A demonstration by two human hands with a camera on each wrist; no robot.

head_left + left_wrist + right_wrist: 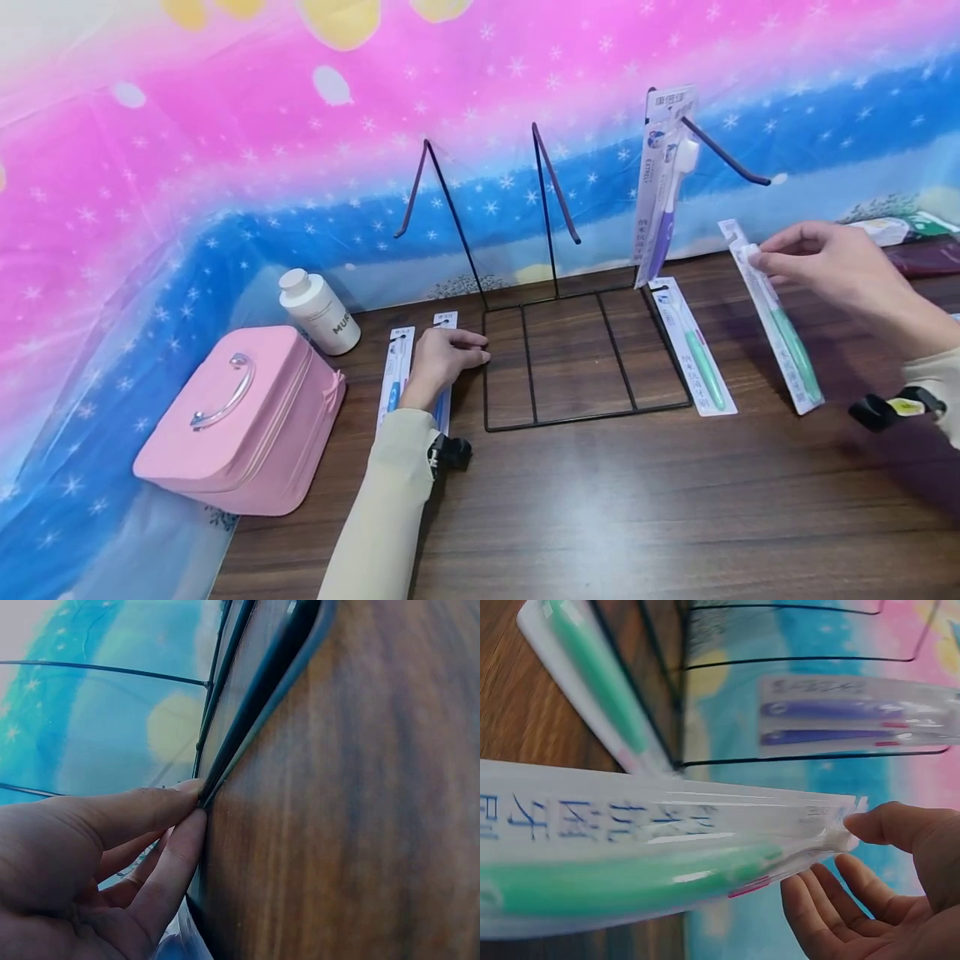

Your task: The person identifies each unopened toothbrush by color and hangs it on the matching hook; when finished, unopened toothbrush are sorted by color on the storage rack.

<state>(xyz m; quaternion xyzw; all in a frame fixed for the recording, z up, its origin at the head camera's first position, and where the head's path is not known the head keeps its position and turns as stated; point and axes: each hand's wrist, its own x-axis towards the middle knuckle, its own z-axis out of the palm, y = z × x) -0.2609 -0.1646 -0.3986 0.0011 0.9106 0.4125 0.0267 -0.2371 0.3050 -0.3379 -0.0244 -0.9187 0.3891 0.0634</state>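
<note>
My right hand (840, 265) pinches the top end of a packaged green toothbrush (789, 337), which hangs tilted at the right of the rack. Another packaged green toothbrush (697, 358) lies on the table beside the rack's right edge. With thumb and finger, my left hand (438, 362) pinches the left base wire of the black wire rack (585, 417). Two packaged purple toothbrushes (832, 710) hang from the rack's right hook. Under and beside my left forearm lie packaged blue toothbrushes (395, 379), partly hidden.
A pink case (225, 400) with a silver handle stands at the left, with a white bottle (318, 312) behind it. The rack's left and middle hooks (553, 179) stick out bare. Printed cloth (360, 217) hangs behind. Dark red and white packages (926, 254) lie at the far right.
</note>
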